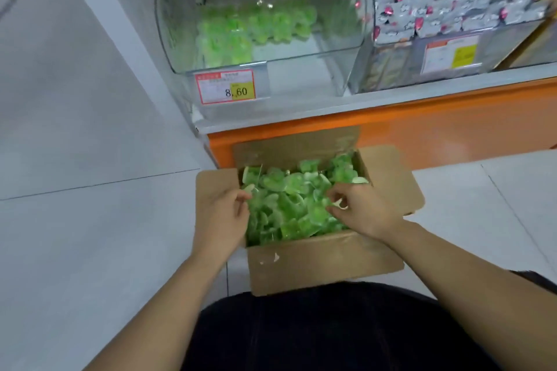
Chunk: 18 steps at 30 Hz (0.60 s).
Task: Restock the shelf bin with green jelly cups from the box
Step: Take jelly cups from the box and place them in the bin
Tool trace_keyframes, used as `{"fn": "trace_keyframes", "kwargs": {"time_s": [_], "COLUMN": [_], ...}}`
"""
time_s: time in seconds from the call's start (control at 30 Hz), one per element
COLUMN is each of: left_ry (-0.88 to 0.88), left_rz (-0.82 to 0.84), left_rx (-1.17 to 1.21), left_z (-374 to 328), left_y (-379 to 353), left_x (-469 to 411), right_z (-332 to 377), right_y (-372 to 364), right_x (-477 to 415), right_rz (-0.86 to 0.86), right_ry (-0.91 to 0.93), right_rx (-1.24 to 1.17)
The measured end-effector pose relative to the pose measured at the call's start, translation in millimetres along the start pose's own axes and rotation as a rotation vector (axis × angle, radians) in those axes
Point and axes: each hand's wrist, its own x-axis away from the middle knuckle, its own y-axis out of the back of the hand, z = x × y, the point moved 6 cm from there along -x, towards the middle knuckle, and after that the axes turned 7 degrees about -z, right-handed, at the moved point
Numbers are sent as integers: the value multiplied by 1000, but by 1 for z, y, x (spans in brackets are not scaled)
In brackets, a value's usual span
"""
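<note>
Two hands reach into an open cardboard box point(316, 262) that stands on the pale tiled floor point(90, 220), right against the orange base point(437, 129) of a shelf, with all its flaps folded outward. The box is filled nearly to the top with green jelly cups point(289, 205), lying loose and at all angles. The left hand point(223, 211) is at the left edge of the pile, over the left flap, with its fingers curled inward and the fingertips touching the cups; whether it actually holds one cannot be told. The right hand point(358, 208) lies on the right side of the pile, with its fingers and thumb curled and pinching a cup with a pale rim. Above, on the shelf, stands the clear shelf bin point(301, 57), curved at its front. It holds a small heap of green cups point(229, 36) gathered towards its left and back, and much of its bottom shows bare. A red and yellow price tag point(228, 87) reading 8.60 is fixed to the bin's front. Just beside it on the right, a second clear bin point(512, 39) is piled high with silver and pink packets point(452, 0). The person's dark clothing point(316, 325) fills the lower edge of the view.
</note>
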Motion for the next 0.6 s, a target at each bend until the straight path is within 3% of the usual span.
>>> {"fn": "trace_keyframes", "kwargs": {"time_s": [0.27, 0.43, 0.6], "left_ry": [-7, 12, -53], "left_rz": [89, 98, 28], "left_rx": [-54, -62, 116], "left_z": [34, 33, 4], "left_y": [-39, -42, -7], "left_x": [2, 0, -15], "right_z": [-4, 2, 62], "right_y": [-35, -29, 12], "right_x": [-14, -27, -51], "right_rz": [74, 209, 149], "right_ry": [-2, 10, 149], "right_rx": [133, 197, 141]}}
